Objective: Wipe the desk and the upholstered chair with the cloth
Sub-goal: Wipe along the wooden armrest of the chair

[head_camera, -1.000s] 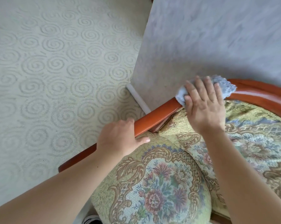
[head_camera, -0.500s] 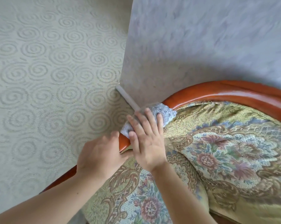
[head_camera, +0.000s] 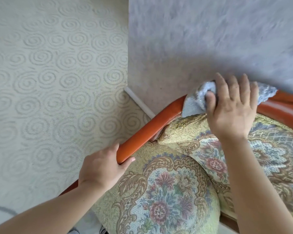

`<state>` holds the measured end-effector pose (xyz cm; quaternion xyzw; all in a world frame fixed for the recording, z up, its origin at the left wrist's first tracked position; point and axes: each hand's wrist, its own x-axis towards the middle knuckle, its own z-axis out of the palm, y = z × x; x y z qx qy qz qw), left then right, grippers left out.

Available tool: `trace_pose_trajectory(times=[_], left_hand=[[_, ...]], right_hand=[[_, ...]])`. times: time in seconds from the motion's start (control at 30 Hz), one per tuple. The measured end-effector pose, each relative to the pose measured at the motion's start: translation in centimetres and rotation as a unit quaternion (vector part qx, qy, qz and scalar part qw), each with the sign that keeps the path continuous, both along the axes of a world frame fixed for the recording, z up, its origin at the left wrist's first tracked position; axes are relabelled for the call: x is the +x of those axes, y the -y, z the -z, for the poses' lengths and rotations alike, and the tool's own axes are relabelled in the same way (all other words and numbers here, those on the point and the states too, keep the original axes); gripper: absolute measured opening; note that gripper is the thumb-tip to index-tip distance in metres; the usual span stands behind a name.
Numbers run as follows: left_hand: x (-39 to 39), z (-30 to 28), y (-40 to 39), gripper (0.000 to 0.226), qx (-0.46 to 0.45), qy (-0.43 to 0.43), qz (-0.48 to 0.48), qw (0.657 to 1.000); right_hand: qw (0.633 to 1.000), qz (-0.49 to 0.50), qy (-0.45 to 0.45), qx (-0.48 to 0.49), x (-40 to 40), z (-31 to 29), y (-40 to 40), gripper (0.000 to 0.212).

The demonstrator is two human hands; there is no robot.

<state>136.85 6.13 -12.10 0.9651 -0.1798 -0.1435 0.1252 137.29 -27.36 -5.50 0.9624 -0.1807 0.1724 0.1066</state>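
Observation:
The upholstered chair (head_camera: 172,188) has floral green fabric and a curved red-brown wooden frame (head_camera: 142,132). My right hand (head_camera: 231,107) presses a light blue cloth (head_camera: 194,102) against the top of the frame, near the chair back's left curve; part of the cloth pokes out to the right of my fingers. My left hand (head_camera: 101,168) grips the lower stretch of the same wooden rail, fingers wrapped around it. The desk is not in view.
A grey mottled wall (head_camera: 201,39) rises directly behind the chair back. A white skirting strip (head_camera: 139,103) runs along its base. Pale carpet with a swirl pattern (head_camera: 49,81) covers the floor to the left. A shoe tip shows at the bottom edge.
My right hand has slid the cloth back up the wooden rail to the right, away from my left hand. The left hand stays gripping the rail.

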Motion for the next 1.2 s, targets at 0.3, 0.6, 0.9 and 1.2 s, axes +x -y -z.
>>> trace_pose_trajectory(times=[0.3, 0.6, 0.9, 1.2], left_hand=[[0.2, -0.8, 0.7, 0.057, 0.033, -0.016, 0.003, 0.999], [0.1, -0.4, 1.0, 0.043, 0.022, -0.026, -0.008, 0.999], [0.0, -0.2, 0.9, 0.06, 0.027, -0.025, -0.026, 0.999], [0.2, -0.2, 0.6, 0.054, 0.036, -0.03, -0.012, 0.999]], right_hand=[[0.995, -0.023, 0.066, 0.068, 2.3, 3.1, -6.3, 0.048], [0.938, -0.288, -0.039, 0.188, -1.5, 8.7, -16.1, 0.044], [0.99, 0.02, 0.124, -0.058, 2.7, 1.1, -0.5, 0.05], [0.988, -0.057, 0.117, 0.078, 3.4, 4.8, -7.9, 0.035]])
